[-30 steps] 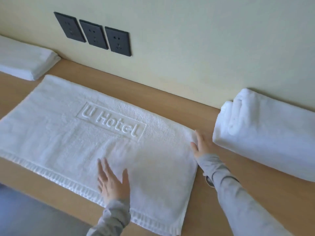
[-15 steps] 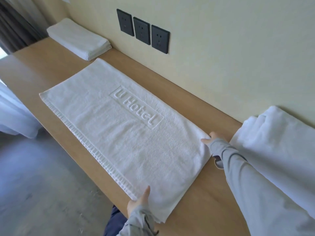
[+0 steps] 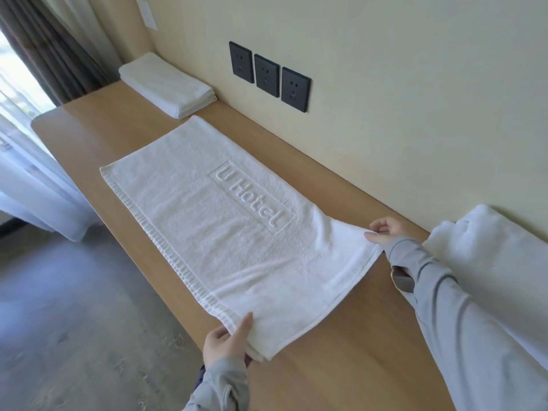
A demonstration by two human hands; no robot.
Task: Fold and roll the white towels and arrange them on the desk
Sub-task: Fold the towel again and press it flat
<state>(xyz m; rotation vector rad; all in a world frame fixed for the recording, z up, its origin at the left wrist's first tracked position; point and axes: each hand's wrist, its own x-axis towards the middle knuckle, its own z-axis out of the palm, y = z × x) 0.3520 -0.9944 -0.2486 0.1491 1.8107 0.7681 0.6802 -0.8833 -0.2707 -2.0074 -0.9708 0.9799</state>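
Looks down on a white towel (image 3: 207, 232) spread flat along a light wooden desk (image 3: 341, 360), stretching away from both hands toward the far left. Reads "U Hotel" in raised letters inside an embossed rectangle at the cloth's middle, just ahead of the hands. Ribbed border band along the long side nearest the desk's front edge, running away from the left hand (image 3: 226, 342).

At the near corner by the front edge, left hand pinching the cloth: thumb on top, fingers curled beneath. At the other near corner, on the wall side, right hand (image 3: 385, 232) pinching the short edge between thumb and fingertips, that edge held slightly off the wood.

Grey sleeves on both arms; what looks like a watch (image 3: 401, 281) at the right wrist.

Just right of the right arm, against the wall: a rolled white towel (image 3: 489, 247), partly hidden by the sleeve. Far beyond the hands, just past the spread cloth's far end: a stack of folded white towels (image 3: 166, 84). On the cream wall ahead of the right hand: three black sockets (image 3: 268, 74) side by side. Left of the left hand, off the desk: grey floor, sheer white curtain (image 3: 32, 185).
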